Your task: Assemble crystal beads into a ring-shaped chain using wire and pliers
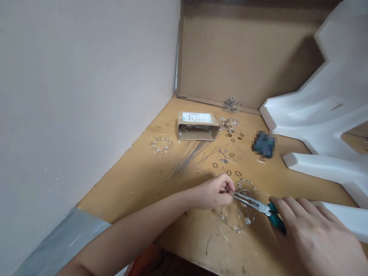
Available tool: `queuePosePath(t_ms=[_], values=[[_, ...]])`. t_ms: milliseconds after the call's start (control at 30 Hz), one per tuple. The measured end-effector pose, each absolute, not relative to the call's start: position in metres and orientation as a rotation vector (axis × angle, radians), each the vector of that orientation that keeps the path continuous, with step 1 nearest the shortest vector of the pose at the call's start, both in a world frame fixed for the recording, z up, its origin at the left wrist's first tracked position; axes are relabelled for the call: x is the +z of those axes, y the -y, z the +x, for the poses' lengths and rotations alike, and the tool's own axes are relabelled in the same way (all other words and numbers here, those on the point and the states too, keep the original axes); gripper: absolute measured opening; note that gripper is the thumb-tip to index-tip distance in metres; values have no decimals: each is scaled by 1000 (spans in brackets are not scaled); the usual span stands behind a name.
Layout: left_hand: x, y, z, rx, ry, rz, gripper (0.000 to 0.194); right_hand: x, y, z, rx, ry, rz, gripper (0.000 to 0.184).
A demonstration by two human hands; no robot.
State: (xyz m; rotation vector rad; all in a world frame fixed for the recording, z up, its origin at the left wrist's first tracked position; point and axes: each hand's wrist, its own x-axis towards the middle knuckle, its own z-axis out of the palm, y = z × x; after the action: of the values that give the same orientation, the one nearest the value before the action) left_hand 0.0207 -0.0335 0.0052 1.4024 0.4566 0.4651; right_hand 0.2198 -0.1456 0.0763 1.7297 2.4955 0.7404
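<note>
Pliers (262, 207) held in right hand (310, 224), fingers curled round green handles. Left hand (220, 192): thumb and fingertips pinched closed on thin wire (228, 188), right by the plier tips; whether it's also gripped by the tips can't be told. Beaded wire (237, 229) seen just below pliers. Loose wires (188, 157) spread before open box (197, 117).
</note>
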Motion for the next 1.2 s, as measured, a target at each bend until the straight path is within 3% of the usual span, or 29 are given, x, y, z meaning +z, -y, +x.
queuePosePath(t_ms=[1200], values=[[18, 35, 17, 447, -488, 1413, 20, 82, 149, 220, 669, -2497, 1753, 12]])
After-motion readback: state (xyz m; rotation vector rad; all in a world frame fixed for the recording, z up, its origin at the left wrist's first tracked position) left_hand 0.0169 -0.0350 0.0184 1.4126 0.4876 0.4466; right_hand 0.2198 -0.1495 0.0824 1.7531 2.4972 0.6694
